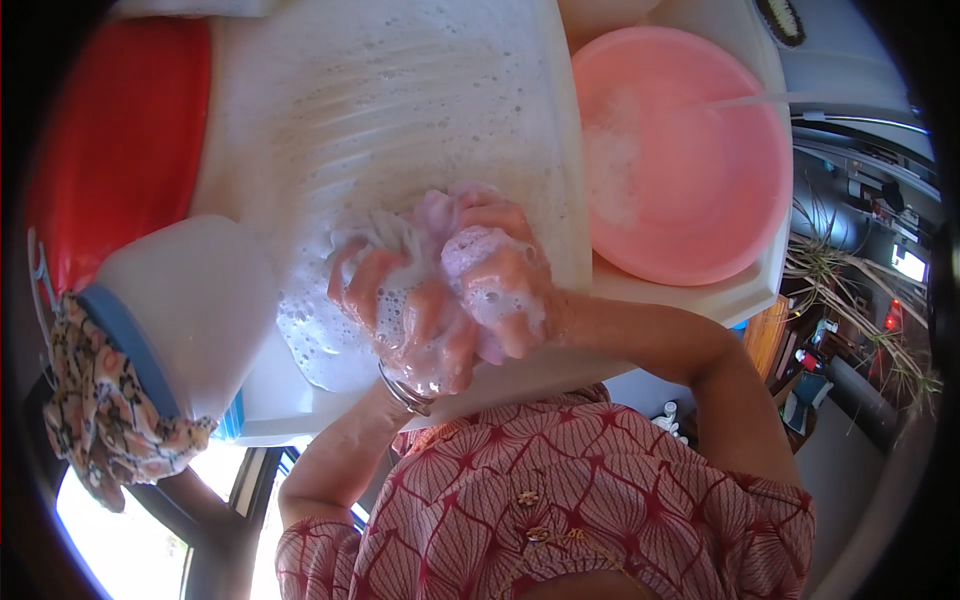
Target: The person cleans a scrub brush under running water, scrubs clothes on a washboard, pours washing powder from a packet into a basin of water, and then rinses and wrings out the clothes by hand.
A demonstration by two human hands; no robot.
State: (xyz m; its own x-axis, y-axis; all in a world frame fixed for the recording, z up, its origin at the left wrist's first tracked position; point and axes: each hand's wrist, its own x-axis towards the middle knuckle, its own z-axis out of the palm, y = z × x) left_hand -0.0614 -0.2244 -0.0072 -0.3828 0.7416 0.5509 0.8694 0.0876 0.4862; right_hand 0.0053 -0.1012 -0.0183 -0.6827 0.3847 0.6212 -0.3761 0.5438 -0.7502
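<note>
A wet, soapy cloth (470,248), pale pink with whitish parts, is bunched up on a ribbed white washboard (420,85). My left hand (415,315) has its fingers curled into the whitish part, suds running over the knuckles and a silver band on the wrist. Right beside it, my right hand (510,280) is closed round the pink part, with folds bulging out between its fingers and thumb. Foam hides the fingertips and the exact edges of the cloth, so I cannot tell whether it is one piece or two.
On the right stands a pink basin (690,160) of sudsy water, a thin stream of water reaching it from the right. To the left are a red basin (120,130) and a white tub (200,310) with patterned fabric (110,410) over its blue rim.
</note>
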